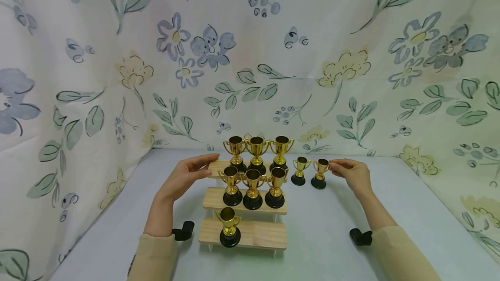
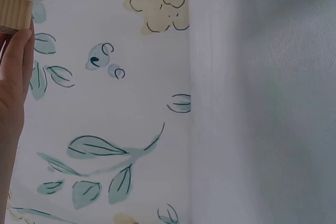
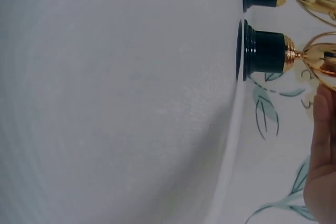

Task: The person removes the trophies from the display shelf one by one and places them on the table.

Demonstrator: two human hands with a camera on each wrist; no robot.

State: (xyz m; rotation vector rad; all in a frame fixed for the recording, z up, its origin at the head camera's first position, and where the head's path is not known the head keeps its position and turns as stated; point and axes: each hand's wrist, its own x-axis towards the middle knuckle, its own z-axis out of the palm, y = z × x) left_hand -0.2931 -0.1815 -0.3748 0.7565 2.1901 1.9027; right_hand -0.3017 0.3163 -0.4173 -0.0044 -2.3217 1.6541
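Observation:
My left hand (image 1: 188,174) holds the left end of the top step of a wooden tiered display stand (image 1: 259,234), thumb in front and fingers behind. The stand's wooden end (image 2: 14,14) also shows beside the fingers in the left wrist view. My right hand (image 1: 351,174) pinches the right handle of a small gold trophy cup (image 1: 321,167) with a black base, upright to the right of the stand. In the right wrist view, the thumb (image 3: 321,108) lies at that cup's handle. Another gold trophy cup (image 1: 300,165) stands just left of it.
Three gold trophies stand on the top step, such as the middle one (image 1: 256,147). Three more line the middle step, and a single trophy (image 1: 229,229) stands at the left of the bottom step. A white table (image 1: 324,237) lies beneath, with a floral cloth (image 1: 297,55) behind.

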